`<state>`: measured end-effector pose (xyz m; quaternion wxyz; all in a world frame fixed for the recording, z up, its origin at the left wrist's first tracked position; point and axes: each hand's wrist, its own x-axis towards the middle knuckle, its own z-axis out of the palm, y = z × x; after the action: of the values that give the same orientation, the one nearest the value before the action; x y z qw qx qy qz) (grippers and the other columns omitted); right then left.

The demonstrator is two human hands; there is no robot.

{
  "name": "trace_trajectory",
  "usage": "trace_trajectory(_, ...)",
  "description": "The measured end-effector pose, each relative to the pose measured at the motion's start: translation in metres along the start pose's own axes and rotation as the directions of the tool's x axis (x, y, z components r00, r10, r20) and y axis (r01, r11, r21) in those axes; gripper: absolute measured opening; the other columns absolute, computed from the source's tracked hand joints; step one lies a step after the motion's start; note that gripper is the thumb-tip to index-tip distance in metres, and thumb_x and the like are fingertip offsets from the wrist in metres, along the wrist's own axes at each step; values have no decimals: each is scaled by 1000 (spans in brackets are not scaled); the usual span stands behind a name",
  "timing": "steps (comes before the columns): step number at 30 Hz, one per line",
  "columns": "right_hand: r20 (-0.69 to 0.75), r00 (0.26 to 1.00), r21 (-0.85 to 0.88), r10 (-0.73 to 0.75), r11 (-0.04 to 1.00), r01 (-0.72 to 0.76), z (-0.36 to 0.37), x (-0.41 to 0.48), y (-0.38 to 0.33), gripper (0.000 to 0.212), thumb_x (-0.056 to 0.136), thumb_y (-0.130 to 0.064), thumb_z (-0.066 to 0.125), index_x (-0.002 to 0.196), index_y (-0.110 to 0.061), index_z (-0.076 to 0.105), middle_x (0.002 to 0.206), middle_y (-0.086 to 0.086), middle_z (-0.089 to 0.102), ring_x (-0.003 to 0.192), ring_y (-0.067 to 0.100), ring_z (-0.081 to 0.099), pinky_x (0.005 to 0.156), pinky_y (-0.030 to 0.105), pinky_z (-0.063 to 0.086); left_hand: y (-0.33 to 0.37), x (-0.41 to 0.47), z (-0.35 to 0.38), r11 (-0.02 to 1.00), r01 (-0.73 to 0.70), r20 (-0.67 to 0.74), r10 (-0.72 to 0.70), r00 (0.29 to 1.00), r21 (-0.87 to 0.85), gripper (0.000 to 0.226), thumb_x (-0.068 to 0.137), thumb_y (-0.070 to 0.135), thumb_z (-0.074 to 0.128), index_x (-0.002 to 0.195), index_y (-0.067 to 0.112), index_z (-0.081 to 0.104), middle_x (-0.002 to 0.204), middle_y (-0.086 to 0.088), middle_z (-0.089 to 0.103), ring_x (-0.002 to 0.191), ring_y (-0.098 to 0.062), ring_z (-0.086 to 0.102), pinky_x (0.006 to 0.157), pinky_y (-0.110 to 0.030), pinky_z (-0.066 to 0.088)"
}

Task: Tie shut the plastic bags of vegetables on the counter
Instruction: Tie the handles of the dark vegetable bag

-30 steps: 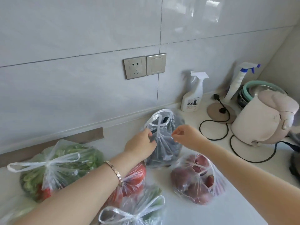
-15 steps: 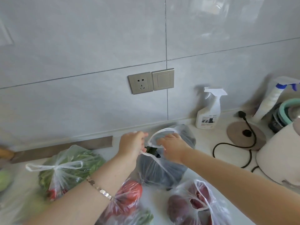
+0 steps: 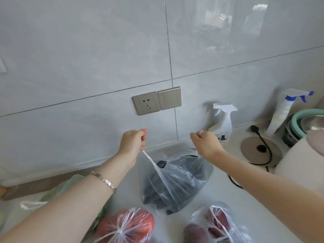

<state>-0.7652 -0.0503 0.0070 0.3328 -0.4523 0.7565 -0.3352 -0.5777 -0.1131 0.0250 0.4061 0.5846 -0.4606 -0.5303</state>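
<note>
A pale, smooth kitchen counter [image 3: 219,204] runs beneath a wall of large glossy grey tiles [image 3: 87,58], where a brushed-metal socket and switch plate [image 3: 156,100] is set; at the back right stand a white trigger spray bottle [image 3: 223,127], a round kettle base with a black cord [image 3: 261,149] and stacked metal bowls [image 3: 308,123]. The clear plastic bag of dark vegetables [image 3: 175,183] sits mid-counter, near the wall; the left hand [image 3: 133,143], a metal bracelet [image 3: 103,180] on its wrist, is clenched on one stretched handle strip, and the right hand [image 3: 205,143] is fisted around the other, both raised and apart above the bag. Nearer lie a tied clear bag of red tomatoes [image 3: 126,225], a clear bag of dark red produce [image 3: 215,225] and a greenish bag [image 3: 70,185] at the left.
</note>
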Motion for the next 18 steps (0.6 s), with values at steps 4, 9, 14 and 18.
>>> trace_trajectory(4, -17, 994, 321, 107, 942, -96, -7, -19, 1, 29, 87, -7, 37, 94, 12, 58, 74, 20, 50, 70, 30, 54, 42, 7, 40, 6, 20, -21, 994, 22, -41, -26, 999, -103, 26, 90, -2, 38, 71, 7, 54, 64, -4, 40, 23, -2, 24, 29, -12, 18)
trace_trajectory(9, 26, 999, 162, 23, 986, -27, 3, -41, 7, 24, 87, 1, 36, 73, -3, 54, 142, -6, 46, 102, 7, 49, 84, 23, 33, -2, 17, -26, 999, 3, 74, -7, 997, 51, 26, 86, -4, 36, 79, 10, 57, 64, -4, 45, 27, -2, 24, 32, -11, 16)
trace_trajectory(14, -50, 994, 395, 93, 916, -66, -5, -27, 13, 36, 92, 3, 32, 112, -1, 62, 103, 7, 66, 83, 21, 61, 82, 35, 53, -8, 2, -24, 999, 34, 147, -37, 988, 21, 26, 87, -6, 36, 92, 9, 57, 64, -4, 44, 28, -2, 24, 32, -12, 16)
trace_trajectory(18, -278, 950, 353, 139, 935, -34, -16, -19, 16, 26, 87, -27, 60, 78, -4, 68, 59, 2, 60, 53, 16, 56, 63, 29, 52, -12, -8, -21, 999, 44, 184, -48, 982, 24, 28, 88, -7, 36, 102, 9, 55, 63, -4, 43, 29, -2, 24, 32, -13, 17)
